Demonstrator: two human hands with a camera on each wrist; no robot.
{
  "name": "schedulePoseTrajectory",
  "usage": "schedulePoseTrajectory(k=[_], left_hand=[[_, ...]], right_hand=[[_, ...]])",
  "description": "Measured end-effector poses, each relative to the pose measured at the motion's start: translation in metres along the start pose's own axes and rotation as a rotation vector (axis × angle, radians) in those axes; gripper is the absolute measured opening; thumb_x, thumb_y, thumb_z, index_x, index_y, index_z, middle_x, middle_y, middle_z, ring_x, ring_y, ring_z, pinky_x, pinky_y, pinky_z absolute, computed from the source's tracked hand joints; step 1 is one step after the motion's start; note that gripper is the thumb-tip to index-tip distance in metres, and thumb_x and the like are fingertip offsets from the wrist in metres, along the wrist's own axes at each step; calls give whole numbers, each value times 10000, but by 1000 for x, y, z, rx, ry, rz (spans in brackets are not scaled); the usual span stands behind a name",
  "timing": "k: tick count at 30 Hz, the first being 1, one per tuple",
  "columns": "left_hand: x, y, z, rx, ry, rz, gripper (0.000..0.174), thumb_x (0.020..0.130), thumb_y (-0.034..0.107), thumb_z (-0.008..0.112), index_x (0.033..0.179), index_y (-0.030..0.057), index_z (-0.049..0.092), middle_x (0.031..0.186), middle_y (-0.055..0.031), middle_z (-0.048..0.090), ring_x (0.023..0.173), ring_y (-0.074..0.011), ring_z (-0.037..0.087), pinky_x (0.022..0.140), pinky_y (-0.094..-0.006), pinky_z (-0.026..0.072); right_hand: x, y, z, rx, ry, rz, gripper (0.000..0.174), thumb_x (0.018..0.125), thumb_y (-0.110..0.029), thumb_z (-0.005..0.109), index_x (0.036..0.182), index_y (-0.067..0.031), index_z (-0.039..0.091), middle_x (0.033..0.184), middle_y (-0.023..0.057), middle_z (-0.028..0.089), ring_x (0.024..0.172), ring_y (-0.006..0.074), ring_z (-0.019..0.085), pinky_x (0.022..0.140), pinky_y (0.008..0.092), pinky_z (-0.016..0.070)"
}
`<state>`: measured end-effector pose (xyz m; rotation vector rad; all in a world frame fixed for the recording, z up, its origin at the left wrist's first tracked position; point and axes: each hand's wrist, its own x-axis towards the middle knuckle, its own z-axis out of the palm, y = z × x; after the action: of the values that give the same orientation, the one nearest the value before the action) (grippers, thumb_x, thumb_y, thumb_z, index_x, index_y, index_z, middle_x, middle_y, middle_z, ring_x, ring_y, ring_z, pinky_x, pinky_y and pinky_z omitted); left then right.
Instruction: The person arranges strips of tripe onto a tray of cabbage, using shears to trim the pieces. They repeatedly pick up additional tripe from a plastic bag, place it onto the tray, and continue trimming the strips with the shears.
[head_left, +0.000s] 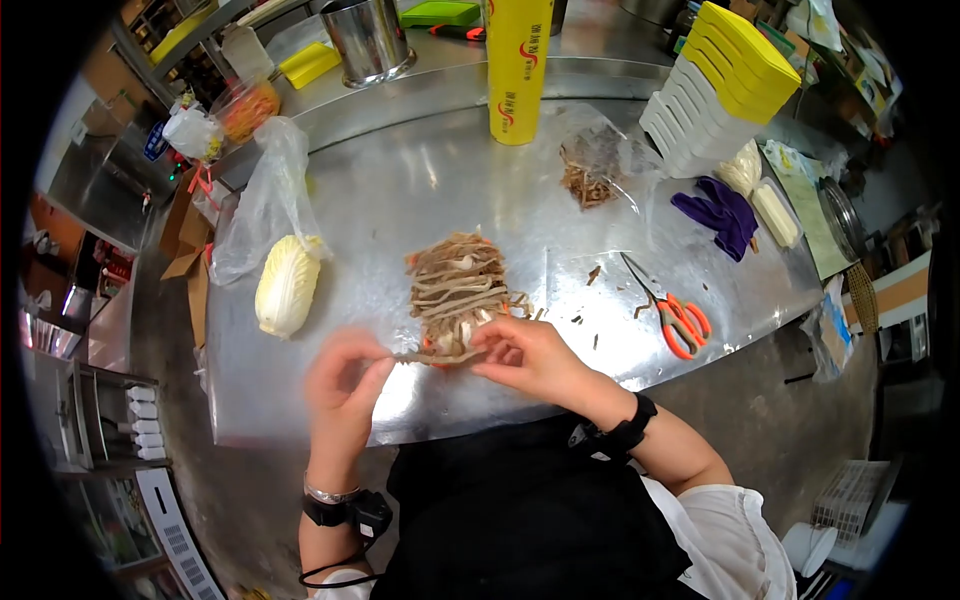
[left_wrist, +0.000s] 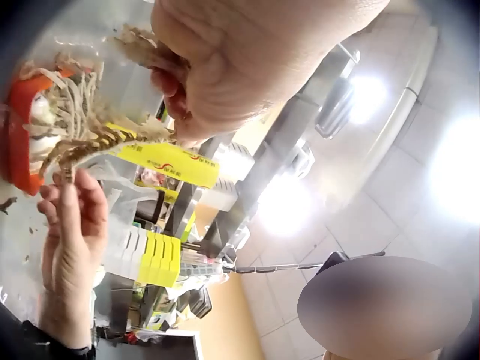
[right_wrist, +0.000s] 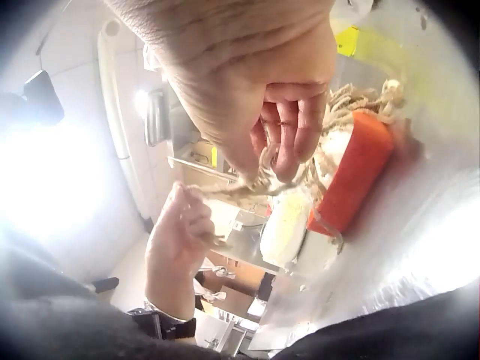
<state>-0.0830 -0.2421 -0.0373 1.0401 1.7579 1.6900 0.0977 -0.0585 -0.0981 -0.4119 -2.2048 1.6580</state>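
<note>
A long, limp brown strip [head_left: 437,357], like a dried vegetable, stretches between my two hands at the near side of a heap. My left hand [head_left: 345,380], blurred in the head view, pinches its left end between thumb and fingers. With thumb and fingertips, my right hand [head_left: 535,362] grips the strip towards its other end. Just beyond lies the heap of similar strips [head_left: 458,275], laid mostly crosswise. An orange-red tray [right_wrist: 352,180] sits under the heap, its side wall showing in both wrist views. Some pale pieces [head_left: 470,325] show among the strips.
A napa cabbage [head_left: 287,285] lies left beside a clear plastic bag [head_left: 270,205]. Orange-handled scissors [head_left: 683,325] and brown scraps lie right. Farther back are a bag of strips [head_left: 590,185], a yellow cling film box [head_left: 518,80], stacked containers [head_left: 715,95] and a purple cloth [head_left: 722,215].
</note>
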Motion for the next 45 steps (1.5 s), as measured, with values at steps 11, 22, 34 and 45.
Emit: schedulePoseTrajectory(k=[11,22,34,45], left_hand=[[-14,-20,10,62,-92,-82,105,934,-16,668,1032,10,697,1027,-68,623,947,-153,615,836,-270,513],[-6,15,16,32,-35,23,70,925,-8,674,994,-3,684,1027,-49,580,807,-86,558,670,-208,475],[-6,21,15,52,-52,32,101,902,-23,686,998,7,692,1026,-65,595,861,-126,577,730,-239,481],[-11,15,1,25,41,7,82,907,13,686,989,17,690,1012,-49,574,855,-125,554,649,-229,460]], right_hand=[[-5,3,-4,-56,-12,-79,220,832,-94,793,1015,-62,675,948,69,673,681,174,646,629,282,521],[5,7,16,9,-72,-20,271,838,-39,754,1091,-69,661,942,46,661,659,132,615,610,275,504],[26,4,29,219,-222,-71,368,886,-5,657,1242,-90,633,933,27,617,644,94,493,596,259,420],[13,11,17,307,-138,74,290,918,-66,719,1196,-32,644,901,42,704,776,93,667,691,251,528]])
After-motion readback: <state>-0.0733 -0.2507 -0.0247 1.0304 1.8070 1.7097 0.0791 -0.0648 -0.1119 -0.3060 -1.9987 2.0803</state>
